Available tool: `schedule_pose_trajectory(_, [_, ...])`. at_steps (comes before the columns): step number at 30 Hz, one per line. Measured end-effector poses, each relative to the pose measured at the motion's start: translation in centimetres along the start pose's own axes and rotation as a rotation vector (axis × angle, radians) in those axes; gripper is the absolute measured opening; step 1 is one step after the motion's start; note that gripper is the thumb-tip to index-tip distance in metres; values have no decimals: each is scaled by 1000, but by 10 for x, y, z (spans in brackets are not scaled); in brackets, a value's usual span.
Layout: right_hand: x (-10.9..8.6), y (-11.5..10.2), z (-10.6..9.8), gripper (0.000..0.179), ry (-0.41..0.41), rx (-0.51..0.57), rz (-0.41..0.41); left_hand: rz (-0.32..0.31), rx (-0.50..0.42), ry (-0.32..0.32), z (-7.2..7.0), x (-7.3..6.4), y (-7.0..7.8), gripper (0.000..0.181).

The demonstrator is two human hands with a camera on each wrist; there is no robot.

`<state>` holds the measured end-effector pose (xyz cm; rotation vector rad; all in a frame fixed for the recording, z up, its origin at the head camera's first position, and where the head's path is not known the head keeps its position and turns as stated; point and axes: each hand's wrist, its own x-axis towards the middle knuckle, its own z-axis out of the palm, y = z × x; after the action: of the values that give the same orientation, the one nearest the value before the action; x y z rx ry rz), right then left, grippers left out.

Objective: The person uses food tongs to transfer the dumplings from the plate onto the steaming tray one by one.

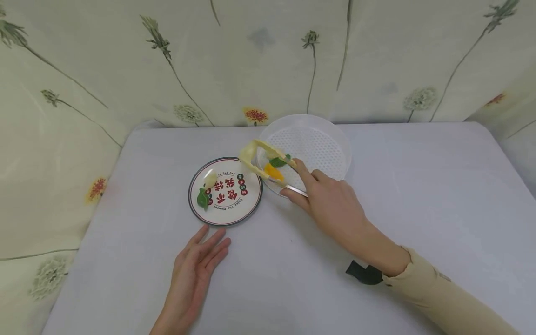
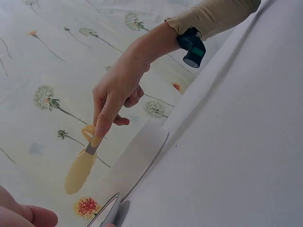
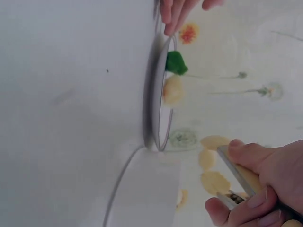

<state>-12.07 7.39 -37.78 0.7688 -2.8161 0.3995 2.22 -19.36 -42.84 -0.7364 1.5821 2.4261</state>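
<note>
My right hand (image 1: 331, 200) grips a pair of yellow-tipped food tongs (image 1: 261, 174) with metal arms, raised over the left side of a white perforated round tray (image 1: 310, 120). In the right wrist view a pale yellow piece (image 3: 206, 160) appears between the tongs' tips; its kind cannot be told. A green leaf-like piece (image 1: 277, 162) and an orange piece (image 1: 273, 171) lie in the tray. Left of it, a printed plate (image 1: 228, 214) holds a green piece (image 1: 203, 199) and a pale yellow piece (image 1: 210, 178). My left hand (image 1: 197, 265), fingers extended, has its fingertips at the plate's near rim.
The white-covered table (image 1: 138, 242) runs back to a hanging floral cloth (image 1: 268, 60). A dark wrist device (image 1: 364, 272) sits under the right forearm by the beige sleeve (image 1: 444, 293). Plate and tray stand close beside each other.
</note>
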Motion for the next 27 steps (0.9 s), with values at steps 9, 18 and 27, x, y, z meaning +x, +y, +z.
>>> schedule_pose_trajectory(9, [-10,19,-2,72,51,-4,36,-13,-2,19,2,1,1,64])
schedule_pose_trajectory(18, [-12,23,0,74,36,-18,52,-19,5,22,1,1,1,65])
schedule_pose_trajectory(27, [-11,23,-2,75,44,-18,49,-13,17,15,1,0,1,64])
